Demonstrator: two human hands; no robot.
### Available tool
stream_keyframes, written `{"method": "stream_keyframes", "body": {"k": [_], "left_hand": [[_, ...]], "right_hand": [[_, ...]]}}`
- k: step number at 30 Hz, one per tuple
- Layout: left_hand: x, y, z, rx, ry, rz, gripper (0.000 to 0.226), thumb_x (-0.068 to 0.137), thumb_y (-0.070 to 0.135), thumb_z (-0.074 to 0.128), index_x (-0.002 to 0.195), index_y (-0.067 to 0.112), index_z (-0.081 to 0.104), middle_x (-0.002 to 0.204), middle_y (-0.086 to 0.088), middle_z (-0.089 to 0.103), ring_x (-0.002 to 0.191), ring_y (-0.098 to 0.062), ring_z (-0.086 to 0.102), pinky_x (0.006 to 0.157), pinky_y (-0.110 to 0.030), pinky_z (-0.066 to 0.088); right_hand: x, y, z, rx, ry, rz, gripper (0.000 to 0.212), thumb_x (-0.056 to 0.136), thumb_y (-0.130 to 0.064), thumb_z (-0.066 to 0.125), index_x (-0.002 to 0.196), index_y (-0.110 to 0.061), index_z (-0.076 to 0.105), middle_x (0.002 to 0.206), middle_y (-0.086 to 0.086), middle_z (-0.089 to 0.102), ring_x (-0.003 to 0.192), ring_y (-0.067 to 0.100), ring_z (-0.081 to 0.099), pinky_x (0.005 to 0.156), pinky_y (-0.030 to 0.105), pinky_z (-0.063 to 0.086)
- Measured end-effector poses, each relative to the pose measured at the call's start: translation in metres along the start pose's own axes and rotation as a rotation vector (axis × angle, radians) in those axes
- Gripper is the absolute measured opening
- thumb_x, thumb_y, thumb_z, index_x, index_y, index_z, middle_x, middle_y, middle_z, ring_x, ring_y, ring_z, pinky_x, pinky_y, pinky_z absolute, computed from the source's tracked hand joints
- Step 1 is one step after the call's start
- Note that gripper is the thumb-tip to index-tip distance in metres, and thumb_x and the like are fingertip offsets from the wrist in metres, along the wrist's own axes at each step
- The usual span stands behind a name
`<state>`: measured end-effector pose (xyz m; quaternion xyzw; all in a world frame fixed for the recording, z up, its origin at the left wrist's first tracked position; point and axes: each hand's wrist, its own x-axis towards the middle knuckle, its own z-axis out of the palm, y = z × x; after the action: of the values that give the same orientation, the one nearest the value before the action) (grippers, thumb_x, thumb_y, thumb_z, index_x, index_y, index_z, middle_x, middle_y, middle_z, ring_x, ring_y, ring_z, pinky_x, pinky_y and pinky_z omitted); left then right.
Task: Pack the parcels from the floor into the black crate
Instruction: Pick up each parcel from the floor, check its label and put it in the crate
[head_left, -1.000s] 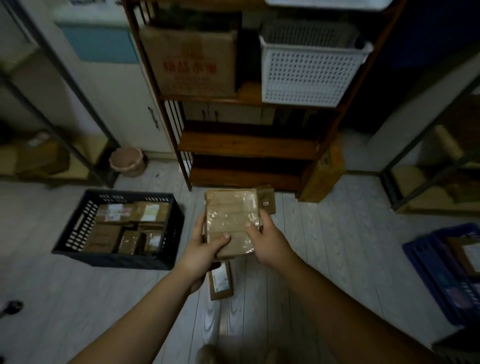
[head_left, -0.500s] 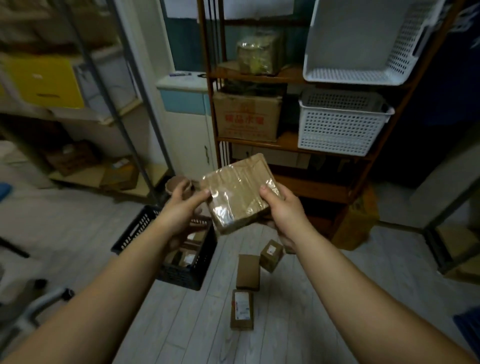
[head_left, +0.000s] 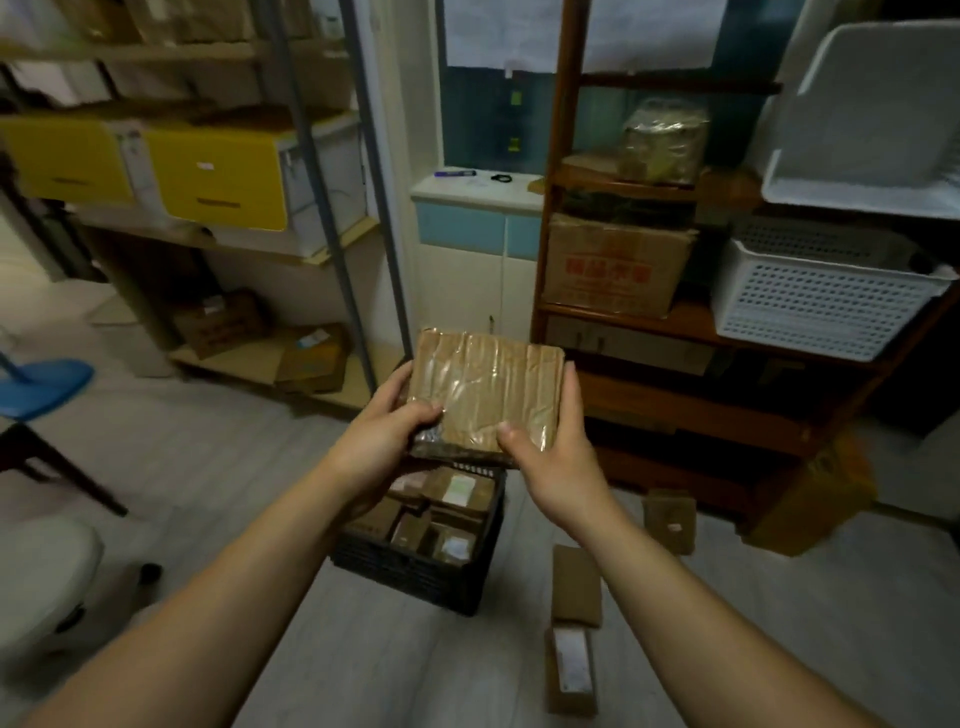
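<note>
A flat brown parcel (head_left: 485, 387) wrapped in clear tape hangs in the air above the black crate (head_left: 415, 574). My left hand (head_left: 387, 431) grips its left near corner, thumb on top. My right hand (head_left: 553, 441) grips its right side, thumb on the near edge. The crate stands on the floor below my hands and holds several brown parcels; its far part is hidden by the held parcel. Three more parcels lie on the floor to the crate's right: one with a white label (head_left: 571, 670), a plain one (head_left: 575, 584), and a smaller one (head_left: 670, 519).
A wooden shelf unit (head_left: 691, 400) with a cardboard box and white baskets stands right behind the crate. A metal rack with yellow bins (head_left: 218, 179) is at the left. A blue stool (head_left: 41, 387) and a white seat (head_left: 44, 577) stand at the left edge.
My view has swung left and the held parcel has come level and moved over the crate. Both hands keep hold of it; my left thumb has shifted on top.
</note>
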<state>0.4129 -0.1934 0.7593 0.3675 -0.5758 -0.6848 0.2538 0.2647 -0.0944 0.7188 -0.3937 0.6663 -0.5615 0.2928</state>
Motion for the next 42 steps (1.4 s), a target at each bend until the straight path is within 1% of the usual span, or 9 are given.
{"method": "stream_keyframes", "body": {"k": [6, 11, 14, 25, 29, 33, 36, 40, 42], "left_hand": [[0.042, -0.006, -0.062, 0.193, -0.071, -0.035, 0.064, 0.093, 0.027, 0.049, 0.146, 0.041, 0.017, 0.137, -0.001, 0.048, 0.108, -0.018, 0.059, 0.095, -0.042, 0.049], [0.095, -0.016, -0.080, 0.315, -0.129, -0.066, 0.066, 0.093, 0.030, 0.051, 0.148, 0.037, 0.015, 0.131, 0.004, 0.051, 0.104, -0.008, 0.058, 0.087, -0.027, 0.047], [0.135, -0.021, -0.089, 0.339, -0.160, -0.086, 0.066, 0.093, 0.027, 0.052, 0.148, 0.035, 0.015, 0.132, 0.002, 0.054, 0.109, -0.011, 0.058, 0.097, -0.033, 0.046], [0.263, -0.039, -0.149, 0.469, -0.248, -0.184, 0.051, 0.097, 0.028, 0.043, 0.143, 0.039, 0.023, 0.132, 0.000, 0.049, 0.115, -0.020, 0.053, 0.099, -0.042, 0.045], [0.299, -0.078, -0.173, 0.548, -0.371, -0.221, 0.062, 0.095, 0.021, 0.049, 0.147, 0.025, 0.016, 0.127, 0.001, 0.041, 0.109, -0.014, 0.046, 0.079, -0.024, 0.047], [0.331, -0.139, -0.200, 0.554, -0.455, -0.234, 0.061, 0.092, 0.015, 0.055, 0.144, 0.018, 0.024, 0.139, -0.008, 0.044, 0.104, -0.011, 0.049, 0.081, -0.025, 0.051], [0.355, -0.195, -0.214, 0.546, -0.469, -0.259, 0.059, 0.091, 0.012, 0.057, 0.142, 0.020, 0.028, 0.136, -0.003, 0.043, 0.110, -0.012, 0.046, 0.092, -0.032, 0.050], [0.388, -0.299, -0.222, 0.578, -0.475, -0.288, 0.061, 0.090, 0.020, 0.059, 0.141, 0.025, 0.027, 0.128, 0.004, 0.043, 0.109, -0.008, 0.044, 0.066, -0.010, 0.045], [0.407, -0.360, -0.224, 0.610, -0.478, -0.279, 0.054, 0.088, 0.022, 0.061, 0.134, 0.026, 0.033, 0.128, 0.003, 0.046, 0.108, -0.008, 0.046, 0.070, -0.013, 0.047]], "right_hand": [[0.026, 0.006, 0.059, -0.355, -0.161, 0.075, 0.125, 0.069, -0.040, 0.080, 0.142, -0.048, -0.021, 0.154, -0.016, -0.013, 0.142, 0.017, 0.017, 0.110, 0.033, 0.028], [0.075, 0.026, 0.079, -0.647, -0.105, 0.115, 0.118, 0.076, -0.047, 0.073, 0.142, -0.044, -0.024, 0.148, -0.009, -0.038, 0.145, 0.024, 0.008, 0.114, 0.034, 0.023], [0.114, 0.036, 0.088, -0.774, -0.141, 0.094, 0.111, 0.077, -0.052, 0.070, 0.144, -0.046, -0.018, 0.142, -0.009, -0.046, 0.145, 0.027, -0.004, 0.116, 0.041, 0.020], [0.221, 0.081, 0.144, -0.988, -0.210, 0.065, 0.080, 0.088, -0.061, 0.047, 0.150, -0.038, 0.003, 0.159, -0.002, -0.011, 0.136, 0.035, 0.017, 0.108, 0.046, 0.031], [0.227, 0.114, 0.173, -1.114, -0.164, 0.139, 0.090, 0.073, -0.060, 0.070, 0.144, -0.020, 0.033, 0.150, 0.020, 0.032, 0.117, 0.039, 0.053, 0.083, 0.043, 0.052], [0.229, 0.181, 0.210, -1.037, -0.229, 0.286, 0.078, 0.091, -0.058, 0.043, 0.150, -0.037, -0.003, 0.159, 0.002, -0.016, 0.138, 0.038, 0.015, 0.109, 0.043, 0.029], [0.232, 0.239, 0.229, -1.027, -0.235, 0.304, 0.077, 0.093, -0.057, 0.041, 0.149, -0.038, -0.007, 0.158, 0.000, -0.019, 0.139, 0.036, 0.013, 0.112, 0.042, 0.025], [0.243, 0.345, 0.248, -1.017, -0.284, 0.326, 0.079, 0.091, -0.058, 0.043, 0.150, -0.038, -0.006, 0.158, 0.001, -0.018, 0.142, 0.038, 0.005, 0.115, 0.046, 0.023], [0.246, 0.409, 0.256, -1.020, -0.315, 0.324, 0.079, 0.091, -0.058, 0.043, 0.150, -0.037, -0.006, 0.158, 0.001, -0.018, 0.143, 0.038, 0.001, 0.114, 0.047, 0.021]]}}
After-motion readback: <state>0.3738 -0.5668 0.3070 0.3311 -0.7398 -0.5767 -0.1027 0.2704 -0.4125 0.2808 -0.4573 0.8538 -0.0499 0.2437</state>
